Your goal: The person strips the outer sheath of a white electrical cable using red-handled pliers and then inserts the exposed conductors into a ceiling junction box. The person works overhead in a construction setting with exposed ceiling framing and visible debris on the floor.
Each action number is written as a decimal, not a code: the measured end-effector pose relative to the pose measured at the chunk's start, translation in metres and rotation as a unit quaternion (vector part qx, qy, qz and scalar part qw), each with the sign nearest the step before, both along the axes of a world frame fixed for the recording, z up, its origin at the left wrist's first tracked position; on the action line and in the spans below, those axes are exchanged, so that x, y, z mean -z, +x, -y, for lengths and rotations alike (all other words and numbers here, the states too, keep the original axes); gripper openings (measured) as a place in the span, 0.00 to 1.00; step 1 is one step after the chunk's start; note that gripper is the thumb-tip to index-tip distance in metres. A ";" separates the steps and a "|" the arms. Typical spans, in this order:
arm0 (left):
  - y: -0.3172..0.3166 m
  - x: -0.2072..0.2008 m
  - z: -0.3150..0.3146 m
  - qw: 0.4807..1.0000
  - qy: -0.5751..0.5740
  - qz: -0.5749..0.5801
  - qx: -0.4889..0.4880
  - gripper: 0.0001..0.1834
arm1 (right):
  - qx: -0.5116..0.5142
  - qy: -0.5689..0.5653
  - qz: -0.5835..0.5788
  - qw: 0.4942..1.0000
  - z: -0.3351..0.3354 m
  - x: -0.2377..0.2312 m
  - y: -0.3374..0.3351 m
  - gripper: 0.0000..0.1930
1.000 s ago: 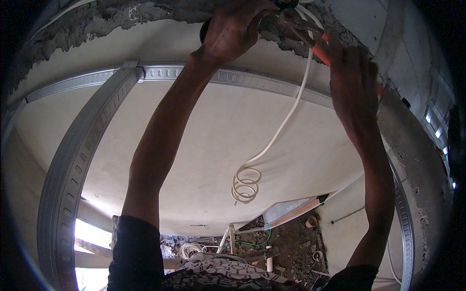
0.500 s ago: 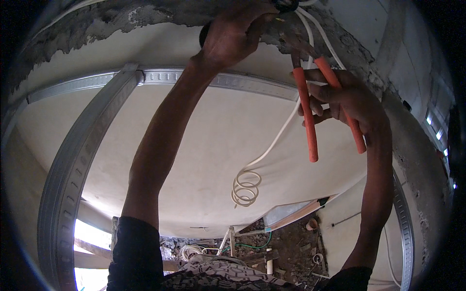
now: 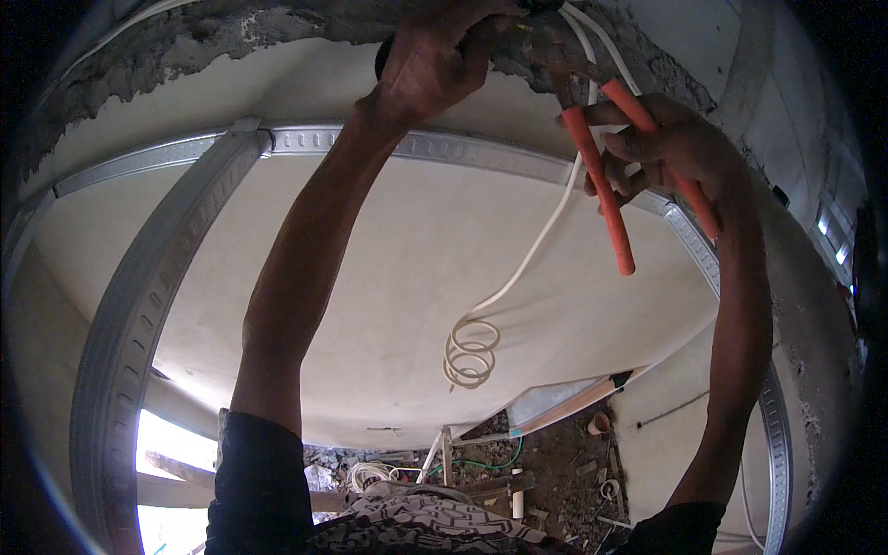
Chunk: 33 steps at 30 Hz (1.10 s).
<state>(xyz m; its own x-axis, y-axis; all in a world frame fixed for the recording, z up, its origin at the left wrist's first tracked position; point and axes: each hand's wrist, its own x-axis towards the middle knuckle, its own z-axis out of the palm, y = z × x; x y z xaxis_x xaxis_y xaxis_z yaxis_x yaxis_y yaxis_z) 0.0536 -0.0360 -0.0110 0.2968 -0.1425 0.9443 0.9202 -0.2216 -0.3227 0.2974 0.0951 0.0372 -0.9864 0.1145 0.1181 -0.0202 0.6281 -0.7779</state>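
Observation:
My right hand (image 3: 671, 148) is wrapped round a pair of pliers with long orange handles (image 3: 606, 208). The handles stand apart. Its dark jaws point up toward the far edge, where they blend into the rough masonry. Up at the far edge is my left hand (image 3: 430, 69), closed, its fingertips near the jaws. What it holds is hidden; a small yellowish bit shows just beyond the fingers. White cable (image 3: 546, 227) runs down past the pliers from a dark bundle at the top and ends in a loose coil (image 3: 472, 356) against the pale panel.
A metal channel (image 3: 305, 141) crosses behind my left forearm and meets an upright metal stud (image 3: 157, 305) on the left. Rough, broken plaster (image 3: 185, 51) lines the top. Below, rubble (image 3: 573, 472) covers the ground, with a coil of white cable (image 3: 365, 476) and an orange-brown pot (image 3: 599, 424).
The pliers and my right hand have moved up and to the right, and the handles have tilted. My left hand has shifted slightly left.

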 end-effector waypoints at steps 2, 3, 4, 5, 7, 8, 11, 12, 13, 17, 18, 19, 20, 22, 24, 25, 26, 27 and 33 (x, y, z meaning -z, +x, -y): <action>-0.003 -0.001 0.001 1.000 0.002 -0.003 -0.007 0.12 | -0.009 0.004 0.001 1.000 -0.004 -0.003 -0.005 0.32; -0.004 0.001 0.001 1.000 -0.001 0.005 -0.013 0.12 | -0.009 0.006 -0.001 1.000 -0.004 -0.003 -0.006 0.32; 0.000 0.001 0.004 1.000 -0.003 0.013 -0.018 0.12 | -0.007 0.008 -0.002 1.000 -0.004 -0.005 -0.007 0.31; 0.003 0.002 0.006 1.000 -0.004 0.020 -0.023 0.12 | -0.005 0.010 -0.004 1.000 -0.005 -0.006 -0.008 0.31; -0.003 -0.001 0.001 1.000 0.021 -0.012 -0.013 0.12 | -0.021 0.012 0.019 1.000 -0.007 -0.009 -0.009 0.30; -0.005 -0.002 -0.002 0.999 0.034 -0.028 -0.008 0.12 | -0.028 0.013 0.031 0.999 -0.007 -0.010 -0.009 0.30; -0.008 -0.001 -0.003 0.999 0.032 -0.023 -0.006 0.12 | 0.006 0.036 0.018 0.999 0.005 -0.010 -0.008 0.30; -0.008 -0.001 -0.002 0.999 0.028 -0.021 -0.009 0.12 | 0.009 0.031 0.018 0.999 0.006 -0.010 -0.007 0.29; -0.007 -0.001 -0.002 0.999 0.024 -0.020 -0.010 0.12 | 0.014 0.027 0.017 0.999 0.006 -0.010 -0.004 0.29; -0.006 -0.002 -0.002 0.999 0.024 -0.020 -0.011 0.13 | 0.056 0.043 0.000 0.998 0.007 -0.005 -0.004 0.26; -0.006 -0.002 -0.003 0.999 0.024 -0.022 -0.009 0.14 | 0.064 0.058 0.004 0.996 0.010 -0.006 -0.003 0.24; -0.006 -0.002 -0.003 0.999 0.024 -0.022 -0.009 0.14 | 0.069 0.074 0.008 0.995 0.014 -0.006 -0.002 0.22; -0.006 -0.002 -0.002 0.999 0.024 -0.023 -0.009 0.14 | 0.075 0.090 0.013 0.993 0.017 -0.006 -0.002 0.20; 0.000 -0.002 -0.001 1.000 0.022 -0.021 -0.008 0.14 | 0.100 0.401 -0.154 0.897 0.007 0.007 0.000 0.20; -0.001 -0.002 0.001 1.000 0.021 -0.019 -0.012 0.14 | 0.153 0.597 -0.232 0.753 0.002 0.022 -0.004 0.23; -0.001 -0.003 0.000 1.000 0.022 -0.019 -0.010 0.14 | 0.203 0.651 -0.228 0.695 0.006 0.029 -0.006 0.25; -0.003 -0.003 -0.001 0.999 0.024 -0.020 -0.008 0.14 | 0.251 0.700 -0.222 0.631 0.009 0.034 -0.010 0.28; -0.004 -0.002 -0.001 1.000 0.007 -0.002 -0.017 0.13 | 0.301 0.770 -0.245 0.507 0.008 0.039 -0.016 0.32; -0.002 -0.005 -0.001 0.999 0.012 -0.010 -0.031 0.11 | 0.290 0.859 -0.382 0.182 -0.019 0.011 -0.008 0.35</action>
